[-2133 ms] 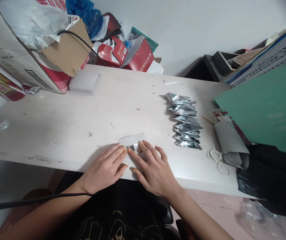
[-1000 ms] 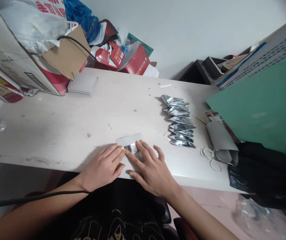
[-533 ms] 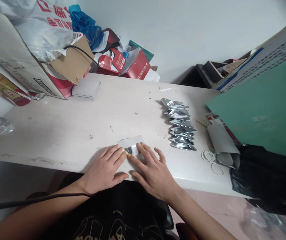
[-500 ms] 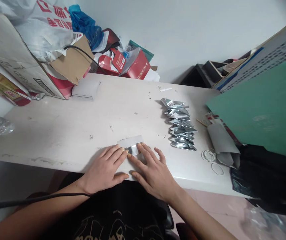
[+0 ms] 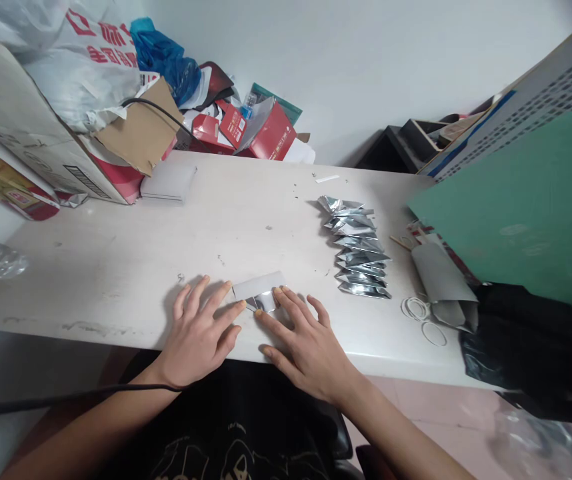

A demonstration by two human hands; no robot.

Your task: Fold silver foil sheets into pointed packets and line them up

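A small silver-and-white foil sheet (image 5: 265, 301), partly folded, lies near the table's front edge; its far part (image 5: 259, 285) shows a pale side. My right hand (image 5: 303, 340) rests over its right end, fingers stretched out and fingertips pressing the foil down. At the sheet's left corner, my left hand (image 5: 201, 330) has its fingers spread, with the index fingertip at or very near the folded edge. Neither hand grips anything. To the right lies a row of folded silver foil pieces (image 5: 361, 250), overlapping one another.
White rubber bands (image 5: 415, 309) and a rolled grey sheet (image 5: 441, 283) lie at the right, by a black bag (image 5: 526, 340). A stack of pale sheets (image 5: 169, 185) sits beside a carton (image 5: 46, 140) at the back left. Red boxes (image 5: 271, 137) stand behind the table.
My left hand has shifted left and its fingers have spread, uncovering the sheet's left end. The far pale part looks more raised. My right hand stays in place.
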